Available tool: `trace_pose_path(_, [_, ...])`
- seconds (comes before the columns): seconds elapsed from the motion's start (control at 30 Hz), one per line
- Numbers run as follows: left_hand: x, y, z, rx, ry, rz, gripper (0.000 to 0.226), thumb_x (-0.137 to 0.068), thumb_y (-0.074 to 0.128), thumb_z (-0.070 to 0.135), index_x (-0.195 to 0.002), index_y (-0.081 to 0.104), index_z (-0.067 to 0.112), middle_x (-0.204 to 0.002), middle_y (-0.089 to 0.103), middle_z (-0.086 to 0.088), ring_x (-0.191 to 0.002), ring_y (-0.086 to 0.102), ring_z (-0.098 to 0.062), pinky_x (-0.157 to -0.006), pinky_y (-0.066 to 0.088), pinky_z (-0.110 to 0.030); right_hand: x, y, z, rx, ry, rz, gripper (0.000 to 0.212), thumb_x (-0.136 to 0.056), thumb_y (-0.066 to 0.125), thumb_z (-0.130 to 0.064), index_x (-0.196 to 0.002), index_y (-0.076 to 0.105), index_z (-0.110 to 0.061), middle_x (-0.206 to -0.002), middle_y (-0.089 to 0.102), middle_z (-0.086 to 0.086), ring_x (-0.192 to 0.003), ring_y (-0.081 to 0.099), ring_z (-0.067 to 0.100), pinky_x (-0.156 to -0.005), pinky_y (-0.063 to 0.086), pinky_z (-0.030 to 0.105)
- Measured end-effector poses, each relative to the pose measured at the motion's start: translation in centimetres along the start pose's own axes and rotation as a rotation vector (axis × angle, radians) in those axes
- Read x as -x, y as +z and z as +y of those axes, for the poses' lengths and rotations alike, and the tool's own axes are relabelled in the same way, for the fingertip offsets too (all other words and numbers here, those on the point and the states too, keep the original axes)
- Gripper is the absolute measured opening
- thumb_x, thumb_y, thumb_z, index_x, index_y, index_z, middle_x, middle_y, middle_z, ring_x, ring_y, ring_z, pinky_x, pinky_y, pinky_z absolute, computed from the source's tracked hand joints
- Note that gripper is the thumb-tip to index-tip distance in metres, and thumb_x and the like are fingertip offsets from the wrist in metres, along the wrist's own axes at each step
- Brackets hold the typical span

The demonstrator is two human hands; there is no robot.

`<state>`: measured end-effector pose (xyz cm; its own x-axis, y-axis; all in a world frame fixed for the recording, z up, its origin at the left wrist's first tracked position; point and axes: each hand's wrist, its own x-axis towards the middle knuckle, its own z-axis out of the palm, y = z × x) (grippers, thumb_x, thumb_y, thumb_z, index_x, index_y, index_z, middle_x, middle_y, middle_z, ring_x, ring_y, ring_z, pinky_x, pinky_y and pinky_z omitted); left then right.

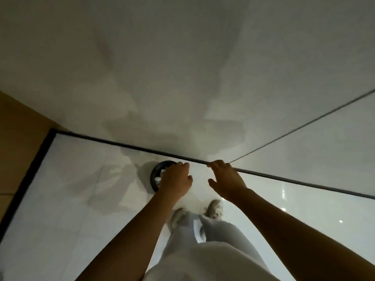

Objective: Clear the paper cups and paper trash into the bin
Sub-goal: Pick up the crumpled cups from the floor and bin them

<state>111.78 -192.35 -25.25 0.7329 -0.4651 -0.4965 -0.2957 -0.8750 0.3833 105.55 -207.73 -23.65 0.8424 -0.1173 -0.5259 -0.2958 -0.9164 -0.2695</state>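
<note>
The bin [157, 175] sits at frame centre under my left hand [176, 180], positioned to drop; both grips loose, right hand [226, 179] empty.

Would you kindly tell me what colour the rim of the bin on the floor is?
Black; the bin rim shows best in the head view, partly behind the left hand.

Count: one round black-rimmed bin [154, 175] on the floor with white crumpled paper inside, amount unclear. Two bare hands: left hand [177, 177], right hand [225, 177]. Two pale sneakers [214, 208].
</note>
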Motion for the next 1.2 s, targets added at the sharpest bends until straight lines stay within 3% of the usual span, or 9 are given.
trace_pose_path(0.3, [1.0, -1.0, 21.0, -0.338, 0.556, -0.092, 0.034, -0.096, 0.045, 0.029, -0.124, 0.053, 0.011, -0.122, 0.056, -0.009, -0.11, 0.054, -0.026, -0.09, 0.047, -0.035, 15.4, -4.8, 13.2, -0.132, 0.422, 0.287, 0.048, -0.094, 0.05, -0.027, -0.14, 0.037, -0.021, -0.142, 0.04, 0.003, -0.126, 0.041, 0.026, -0.096, 0.041, 0.036])
trace_pose_path(0.6, [10.7, 11.5, 42.2, -0.629, 1.009, -0.227, 0.032, -0.097, 0.043, 0.029, -0.12, 0.054, 0.009, -0.12, 0.056, -0.008, -0.108, 0.054, -0.027, -0.088, 0.044, -0.034, 35.4, 0.8, 28.4, -0.322, 0.86, 0.432, 0.047, -0.095, 0.049, -0.028, -0.139, 0.037, -0.02, -0.144, 0.037, 0.004, -0.122, 0.043, 0.028, -0.094, 0.043, 0.037])
trace_pose_path(0.77, [17.3, 20.4, 51.5, -0.713, 1.146, -0.281, 0.035, -0.098, 0.041, 0.029, -0.126, 0.051, 0.011, -0.124, 0.055, -0.007, -0.113, 0.053, -0.026, -0.094, 0.042, -0.035, 45.9, 6.3, 36.3, -0.444, 1.022, 0.43, 0.046, -0.095, 0.048, -0.03, -0.138, 0.037, -0.021, -0.142, 0.038, 0.004, -0.122, 0.043, 0.028, -0.094, 0.043, 0.038])
trace_pose_path(1.0, [25.4, 31.2, 62.6, -0.777, 1.271, -0.387, 0.033, -0.096, 0.043, 0.029, -0.12, 0.054, 0.009, -0.116, 0.058, -0.007, -0.105, 0.055, -0.025, -0.086, 0.044, -0.032, 58.8, 11.9, 44.4, -0.605, 1.192, 0.486, 0.048, -0.094, 0.049, -0.028, -0.139, 0.036, -0.02, -0.143, 0.038, 0.006, -0.123, 0.042, 0.029, -0.096, 0.043, 0.04])
trace_pose_path(1.2, [30.2, 39.4, 71.5, -0.903, 1.398, -0.46, 0.037, -0.098, 0.042, 0.031, -0.129, 0.049, 0.013, -0.121, 0.055, -0.006, -0.109, 0.054, -0.024, -0.088, 0.044, -0.032, 66.8, 16.5, 50.0, -0.733, 1.352, 0.547, 0.047, -0.095, 0.049, -0.028, -0.14, 0.037, -0.019, -0.142, 0.039, 0.005, -0.122, 0.043, 0.028, -0.093, 0.043, 0.039])
